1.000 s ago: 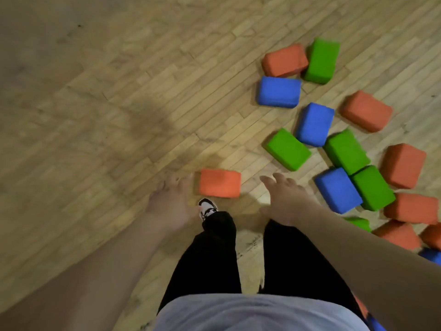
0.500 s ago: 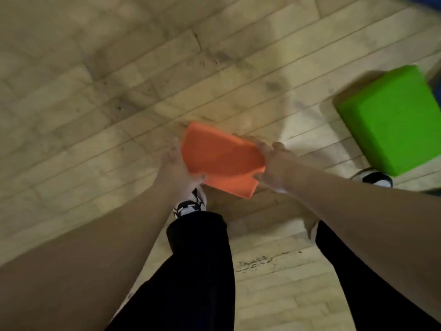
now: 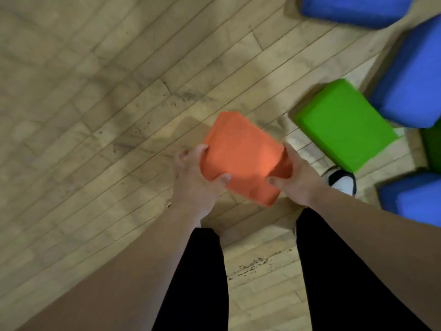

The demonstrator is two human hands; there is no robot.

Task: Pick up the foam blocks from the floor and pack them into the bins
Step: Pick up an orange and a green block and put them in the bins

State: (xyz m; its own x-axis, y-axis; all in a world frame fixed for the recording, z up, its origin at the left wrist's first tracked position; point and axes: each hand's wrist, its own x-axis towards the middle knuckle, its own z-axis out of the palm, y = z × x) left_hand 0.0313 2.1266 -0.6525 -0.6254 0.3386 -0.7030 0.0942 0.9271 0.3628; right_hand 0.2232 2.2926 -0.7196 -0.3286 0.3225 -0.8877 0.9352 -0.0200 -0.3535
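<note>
An orange foam block (image 3: pixel 241 151) is held tilted above the wooden floor between both hands. My left hand (image 3: pixel 194 182) grips its left end, thumb curled over the near edge and fingers round the far side. My right hand (image 3: pixel 298 177) grips its right end the same way. A green block (image 3: pixel 343 125) lies on the floor just to the right. Blue blocks lie at the top right (image 3: pixel 353 5), at the right edge (image 3: pixel 412 80) and at the lower right (image 3: pixel 415 199). No bin is in view.
My black-trousered legs (image 3: pixel 198 283) stand below the hands, with one white shoe (image 3: pixel 342 180) beside the green block. A darker green block (image 3: pixel 433 149) shows at the right edge. Bare wooden floor (image 3: pixel 95 115) stretches to the left.
Both hands closed on the orange block's ends and raised it off the floor. It has turned and tilted in my grip, and the view has pulled back a little from the floor.
</note>
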